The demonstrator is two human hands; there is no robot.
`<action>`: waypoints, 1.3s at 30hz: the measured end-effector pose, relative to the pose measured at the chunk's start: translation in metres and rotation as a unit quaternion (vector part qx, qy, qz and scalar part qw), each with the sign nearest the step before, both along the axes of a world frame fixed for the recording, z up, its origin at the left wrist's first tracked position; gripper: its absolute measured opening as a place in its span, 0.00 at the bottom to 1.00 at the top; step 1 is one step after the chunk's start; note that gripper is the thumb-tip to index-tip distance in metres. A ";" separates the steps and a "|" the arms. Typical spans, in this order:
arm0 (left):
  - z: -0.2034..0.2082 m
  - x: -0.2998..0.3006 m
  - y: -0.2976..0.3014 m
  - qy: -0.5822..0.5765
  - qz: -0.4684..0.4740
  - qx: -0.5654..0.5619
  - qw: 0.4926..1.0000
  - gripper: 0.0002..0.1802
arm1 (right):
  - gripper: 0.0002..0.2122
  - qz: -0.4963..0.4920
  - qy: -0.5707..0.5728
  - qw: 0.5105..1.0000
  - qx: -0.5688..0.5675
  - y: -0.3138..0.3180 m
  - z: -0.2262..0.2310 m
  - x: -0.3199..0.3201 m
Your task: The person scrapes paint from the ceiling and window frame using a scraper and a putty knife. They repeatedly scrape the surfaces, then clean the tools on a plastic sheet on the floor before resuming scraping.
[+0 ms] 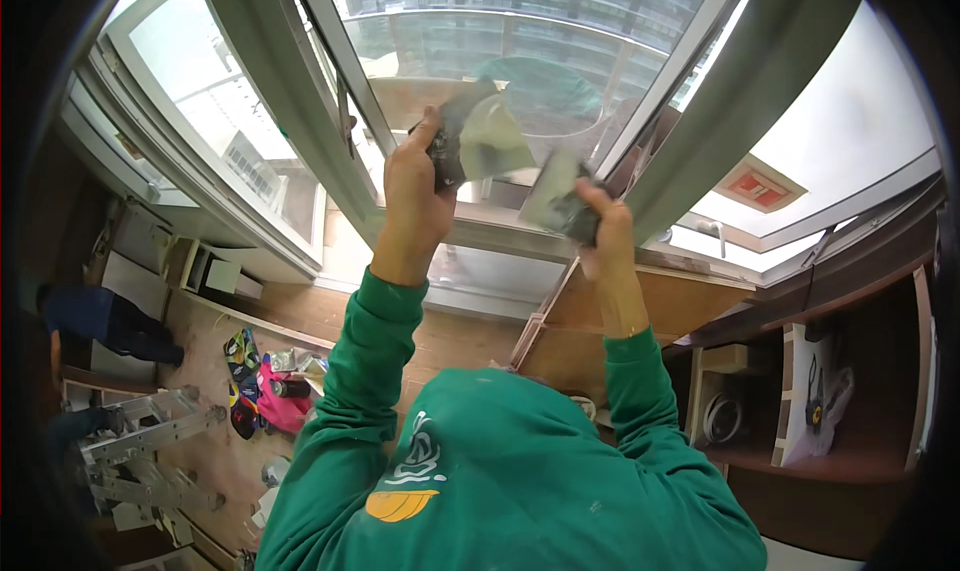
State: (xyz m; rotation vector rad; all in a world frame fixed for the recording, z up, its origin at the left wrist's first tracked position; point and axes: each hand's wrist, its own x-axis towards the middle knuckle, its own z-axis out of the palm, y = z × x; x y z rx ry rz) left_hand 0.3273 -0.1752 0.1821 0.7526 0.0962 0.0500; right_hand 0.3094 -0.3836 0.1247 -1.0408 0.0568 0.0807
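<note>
Brown flooring [210, 361] and pale window frames [280, 81] surround the person, darkening toward the view's round rim. Nearest is a green sweatshirt [560, 471], cut off by the lower edge. Past its cuffs, the left hand [410, 196] is clamped on a dark slab [452, 146] with a pale flap [495, 136] on its right; one digit shows at the near edge, the others mostly hidden. Its long axis seems to run steeply upward, leaning right, though blur softens the far end. Just to the right, the right hand [608, 236] has its fingers bent tightly over a second dark piece [572, 216], its pale side facing up and left; smearing leaves its long axis unclear. Both pieces are raised before the window glass [430, 21], beyond which a building [530, 46] appears indistinctly.
</note>
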 end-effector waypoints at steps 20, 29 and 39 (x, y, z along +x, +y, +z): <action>-0.039 -0.010 -0.037 -0.150 0.001 0.272 0.950 0.05 | 0.09 -0.296 -0.257 0.896 -0.208 0.021 0.018 0.015; -0.004 -0.002 0.000 -0.111 -0.076 0.617 0.775 0.14 | 0.09 -0.177 -0.360 0.892 -0.209 -0.015 0.055 0.028; -0.018 -0.008 -0.024 -0.066 -0.106 0.016 0.992 0.09 | 0.20 -0.198 -0.537 0.709 -0.411 0.037 0.044 -0.007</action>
